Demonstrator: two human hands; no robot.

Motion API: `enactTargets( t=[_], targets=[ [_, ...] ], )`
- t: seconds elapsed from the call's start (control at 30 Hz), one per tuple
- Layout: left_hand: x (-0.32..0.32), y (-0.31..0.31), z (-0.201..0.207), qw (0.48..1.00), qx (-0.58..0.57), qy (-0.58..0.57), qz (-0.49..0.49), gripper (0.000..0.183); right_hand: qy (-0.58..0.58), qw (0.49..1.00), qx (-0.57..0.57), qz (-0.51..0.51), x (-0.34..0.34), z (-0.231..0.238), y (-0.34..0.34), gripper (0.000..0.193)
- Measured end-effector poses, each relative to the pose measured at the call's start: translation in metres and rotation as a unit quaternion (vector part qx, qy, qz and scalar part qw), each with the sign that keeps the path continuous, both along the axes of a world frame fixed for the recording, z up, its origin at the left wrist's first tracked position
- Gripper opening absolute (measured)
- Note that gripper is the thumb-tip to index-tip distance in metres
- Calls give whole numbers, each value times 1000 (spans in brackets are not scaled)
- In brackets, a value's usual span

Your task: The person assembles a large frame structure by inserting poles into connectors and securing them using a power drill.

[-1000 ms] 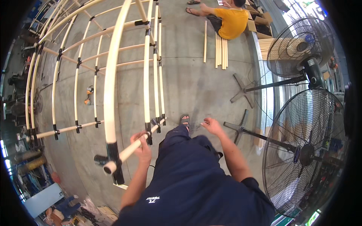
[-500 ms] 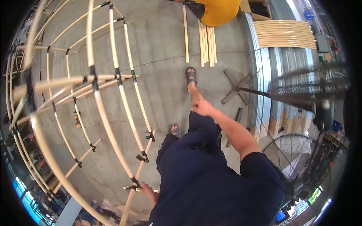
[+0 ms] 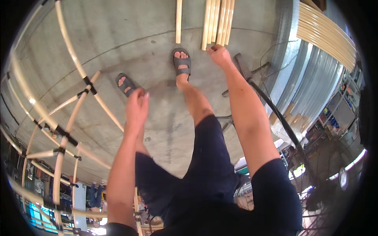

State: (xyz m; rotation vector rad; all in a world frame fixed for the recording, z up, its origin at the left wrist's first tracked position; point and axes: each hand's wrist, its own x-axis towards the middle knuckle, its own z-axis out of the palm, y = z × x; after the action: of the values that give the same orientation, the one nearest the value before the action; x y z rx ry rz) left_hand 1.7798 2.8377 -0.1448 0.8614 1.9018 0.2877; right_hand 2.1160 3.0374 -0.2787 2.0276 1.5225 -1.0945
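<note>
My left hand [image 3: 137, 110] is raised over the floor, fingers stretched and thumb apart, holding nothing. It is nearest to the frame of cream pipes [image 3: 71, 49] and black joints [image 3: 89, 85] on the left. My right hand [image 3: 219, 56] reaches forward, its bent fingers by the near ends of several cream pipes [image 3: 212, 23] lying side by side on the floor. Whether it touches one I cannot tell, as its fingertips are partly hidden. A single cream pipe [image 3: 178, 21] lies apart, left of that group.
My sandalled feet [image 3: 182, 65] stand on the concrete floor [image 3: 138, 35]. Beyond my right arm are a black stand [image 3: 271, 103] with spread legs and grey metal sheets [image 3: 311, 70]. A stack of cream pipes [image 3: 327, 35] lies on those sheets.
My left hand has left the frame's lower joint and come forward. My right hand has moved from over my knee to the pipe ends. The person in yellow is out of view.
</note>
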Motion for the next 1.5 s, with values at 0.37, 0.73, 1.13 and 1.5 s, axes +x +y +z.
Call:
enactTargets(
  t=[0.37, 0.73, 1.13, 1.5],
  targets=[
    [131, 186, -289, 988, -108, 47, -103, 54, -58, 979, 90, -175, 30, -198, -2, 76],
    [157, 191, -308, 991, -116, -47, -52, 42, 17, 962, 239, -133, -53, -210, -19, 69],
    [106, 199, -309, 792, -218, -525, 221, 48, 415, 871, -63, -256, -43, -151, 6, 52],
    [70, 165, -270, 820, -188, -489, 232, 36, -136, 941, 293, -97, 12, -199, 81, 42]
  ],
)
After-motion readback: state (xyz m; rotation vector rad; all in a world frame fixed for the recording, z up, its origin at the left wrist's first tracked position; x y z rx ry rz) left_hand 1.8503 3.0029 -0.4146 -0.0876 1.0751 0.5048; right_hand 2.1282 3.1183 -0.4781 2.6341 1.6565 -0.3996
